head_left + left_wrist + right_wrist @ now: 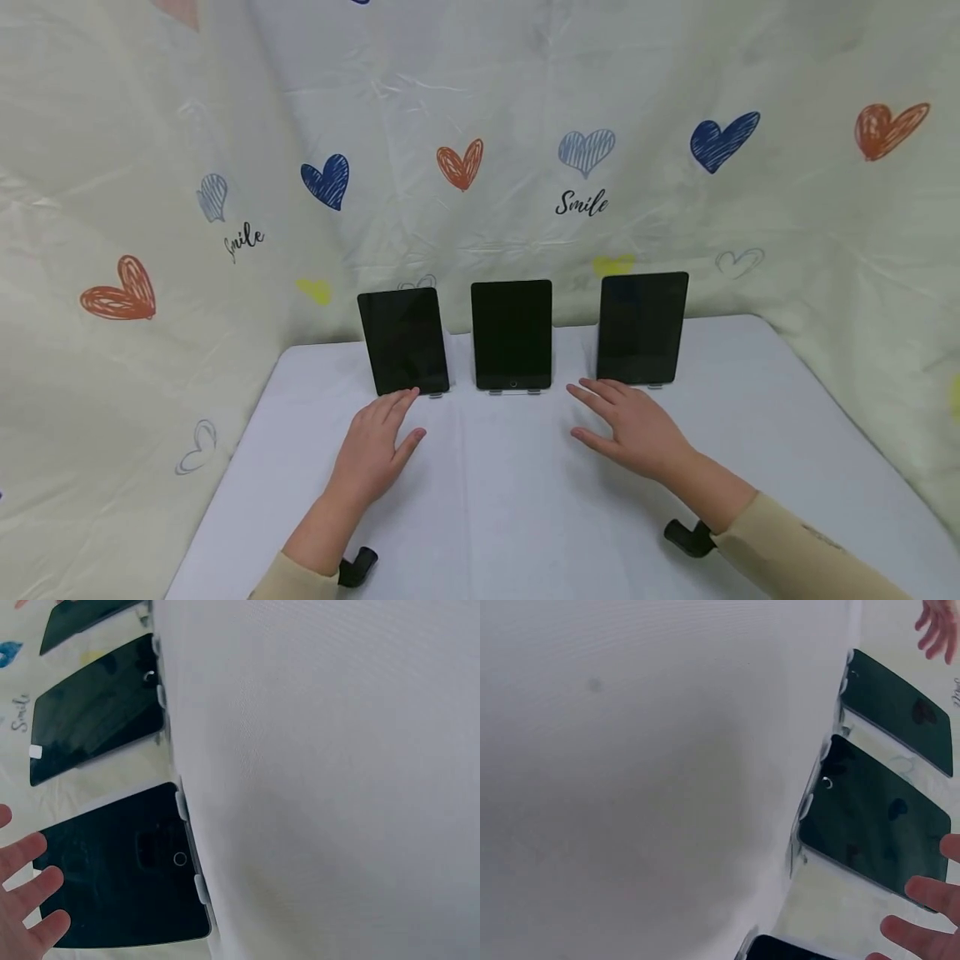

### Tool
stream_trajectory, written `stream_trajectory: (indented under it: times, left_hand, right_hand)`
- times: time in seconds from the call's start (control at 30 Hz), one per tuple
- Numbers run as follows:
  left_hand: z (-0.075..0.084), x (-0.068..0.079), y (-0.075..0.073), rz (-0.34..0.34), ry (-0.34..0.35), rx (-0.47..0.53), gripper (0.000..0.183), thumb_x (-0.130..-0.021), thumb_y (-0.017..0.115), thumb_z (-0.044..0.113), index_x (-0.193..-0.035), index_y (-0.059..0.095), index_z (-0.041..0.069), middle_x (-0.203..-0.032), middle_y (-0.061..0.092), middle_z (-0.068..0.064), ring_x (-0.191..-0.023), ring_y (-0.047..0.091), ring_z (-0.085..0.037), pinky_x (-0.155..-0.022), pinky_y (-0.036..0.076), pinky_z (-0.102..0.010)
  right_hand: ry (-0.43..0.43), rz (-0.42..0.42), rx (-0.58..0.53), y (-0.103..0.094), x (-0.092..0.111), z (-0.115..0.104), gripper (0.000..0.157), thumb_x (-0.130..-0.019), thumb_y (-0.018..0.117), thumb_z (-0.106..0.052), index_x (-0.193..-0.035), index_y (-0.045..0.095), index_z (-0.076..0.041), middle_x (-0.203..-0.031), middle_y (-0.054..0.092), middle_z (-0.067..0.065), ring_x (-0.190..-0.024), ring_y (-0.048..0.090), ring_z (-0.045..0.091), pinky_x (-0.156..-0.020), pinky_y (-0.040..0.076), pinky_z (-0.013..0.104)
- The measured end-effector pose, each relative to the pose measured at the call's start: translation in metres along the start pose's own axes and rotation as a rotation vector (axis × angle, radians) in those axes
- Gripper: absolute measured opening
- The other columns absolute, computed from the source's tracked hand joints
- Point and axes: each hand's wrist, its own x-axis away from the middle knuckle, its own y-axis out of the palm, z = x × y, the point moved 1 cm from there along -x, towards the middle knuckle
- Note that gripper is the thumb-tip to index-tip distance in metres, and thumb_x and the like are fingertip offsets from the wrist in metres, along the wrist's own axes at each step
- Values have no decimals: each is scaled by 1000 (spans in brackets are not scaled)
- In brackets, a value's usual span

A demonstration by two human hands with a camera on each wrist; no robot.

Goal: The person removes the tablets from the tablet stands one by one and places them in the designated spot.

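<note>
Three dark-screened tablets stand upright on small stands along the back of the table: a left tablet (403,340), a middle tablet (513,333) and a right tablet (642,328). My left hand (372,450) hovers in front of the left tablet, fingers extended, its fingertips overlapping that tablet's lower edge in the head view. Over on the other side, my right hand (633,427) reaches inward with spread fingers, just below the right tablet. Neither hand holds anything. In the left wrist view, the fingers (41,889) show against the nearest tablet (124,877), whose round home button faces me.
A white cloth covers the table (510,483). Behind the tablets hangs a pale curtain (510,92) printed with hearts and the word Smile. Black wrist-worn devices (688,538) stick out near both beige sleeves (802,554).
</note>
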Motion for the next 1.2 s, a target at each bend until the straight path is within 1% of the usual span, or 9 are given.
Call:
stream_trajectory:
  times: [0.17,0.23,0.4,0.53,0.67,0.77,0.93,1.2]
  left_hand:
    - [-3,0,0,14,1,1,63,-99,55,48,-151,42,15,-145,50,-8,-133,46,-29,-107,37,-53]
    - [-5,1,0,11,-9,5,63,-98,58,45,-151,42,15,-145,50,-9,-133,46,-29,-107,37,-53]
    - [-8,2,0,7,-25,8,62,-98,59,43,-151,42,15,-145,50,-9,-133,45,-30,-107,37,-54]
    - [-11,2,0,25,-25,6,62,-98,60,42,-151,43,15,-144,51,-10,-131,47,-31,-106,38,-54]
    - [-13,1,-2,27,-32,7,62,-99,58,44,-151,43,15,-144,51,-11,-131,47,-32,-106,38,-55]
    - [-15,2,-1,21,-38,3,62,-99,56,46,-151,42,15,-144,51,-11,-132,47,-32,-106,38,-55]
    - [-19,1,-2,23,-46,0,61,-99,58,43,-151,43,15,-143,52,-11,-132,47,-32,-106,38,-54]
    - [-21,-3,-7,37,-45,10,61,-99,57,43,-151,43,15,-143,53,-12,-131,47,-32,-106,38,-55]
  right_hand:
    - [-9,21,-23,3,-4,-3,68,-92,61,-58,-148,48,-22,-145,52,7,-128,51,31,-102,42,54]
    - [-11,29,-30,5,-5,-4,67,-92,61,-57,-148,48,-22,-144,53,7,-128,51,31,-102,42,53]
    - [-6,38,-40,7,-10,-8,65,-92,63,-54,-147,50,-21,-142,55,7,-128,51,31,-102,42,54]
    - [-4,47,-54,9,-15,-11,64,-91,66,-51,-146,52,-21,-141,56,7,-127,52,31,-101,43,54]
    - [0,52,-61,11,-18,-14,64,-92,64,-52,-147,51,-21,-141,56,7,-126,53,31,-100,44,54]
    - [-1,42,-67,13,-21,-17,65,-93,62,-55,-148,49,-22,-141,56,7,-125,54,31,-100,44,54]
    - [4,22,-60,14,-27,-22,66,-92,62,-55,-149,48,-24,-140,56,7,-124,55,31,-99,45,54]
    - [45,-13,-75,15,-37,-26,66,-93,59,-56,-149,48,-23,-141,55,8,-127,53,32,-100,44,55]
